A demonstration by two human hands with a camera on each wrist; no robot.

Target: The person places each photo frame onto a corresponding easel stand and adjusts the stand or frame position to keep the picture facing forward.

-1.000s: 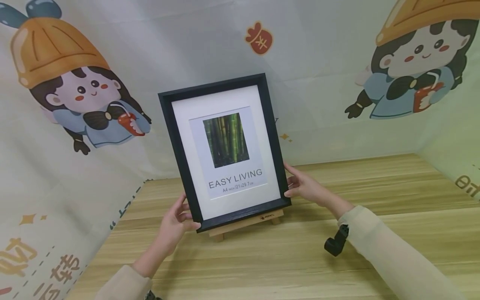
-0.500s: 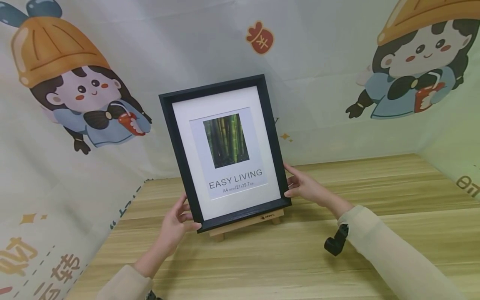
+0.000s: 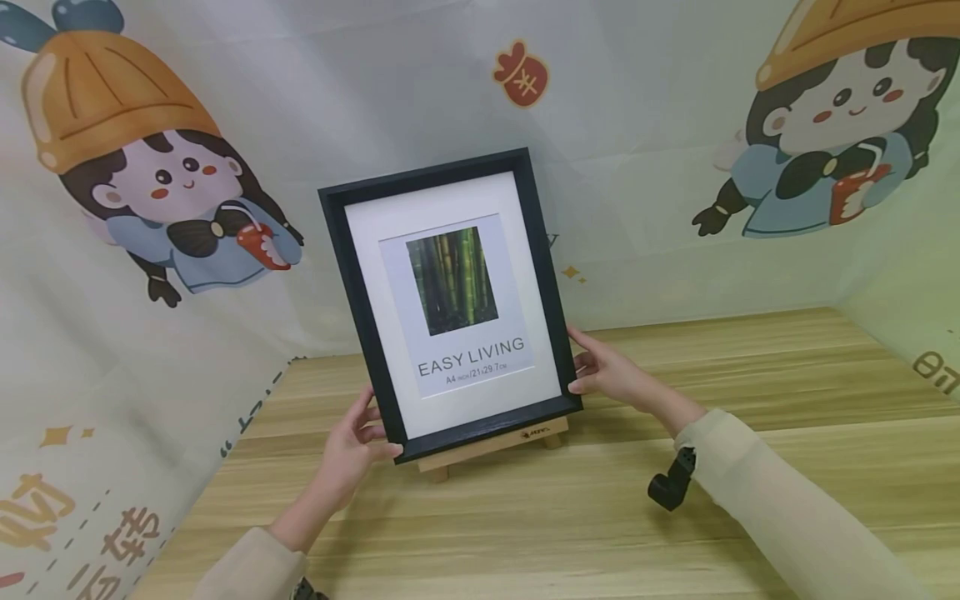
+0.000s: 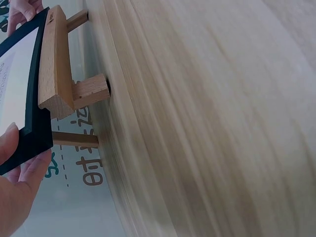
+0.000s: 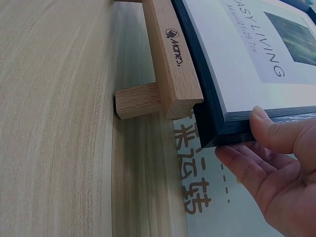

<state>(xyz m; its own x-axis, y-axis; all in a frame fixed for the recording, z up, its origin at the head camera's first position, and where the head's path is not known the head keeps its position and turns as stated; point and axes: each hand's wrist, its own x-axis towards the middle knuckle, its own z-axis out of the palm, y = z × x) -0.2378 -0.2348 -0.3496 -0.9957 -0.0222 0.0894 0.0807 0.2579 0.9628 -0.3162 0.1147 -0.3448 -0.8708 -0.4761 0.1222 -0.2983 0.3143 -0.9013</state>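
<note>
A black picture frame (image 3: pixel 551 317) with a white mat, a bamboo picture and the words "EASY LIVING" leans back on a small wooden easel (image 3: pixel 491 443). Its bottom edge rests along the easel's ledge (image 5: pixel 173 64). My left hand (image 3: pixel 348 450) grips the lower left corner, thumb on the front and fingers around the side. At the lower right side my right hand (image 3: pixel 611 375) pinches the frame the same way, as the thumb (image 5: pixel 276 133) on its front shows in the right wrist view. Most of the easel is hidden behind the frame.
The easel stands on a wood-grain table (image 3: pixel 675 533). Behind it hangs a pale cloth backdrop (image 3: pixel 630 100) printed with cartoon figures, which also runs down the left side. A black wrist camera (image 3: pixel 671 483) sits under the right sleeve.
</note>
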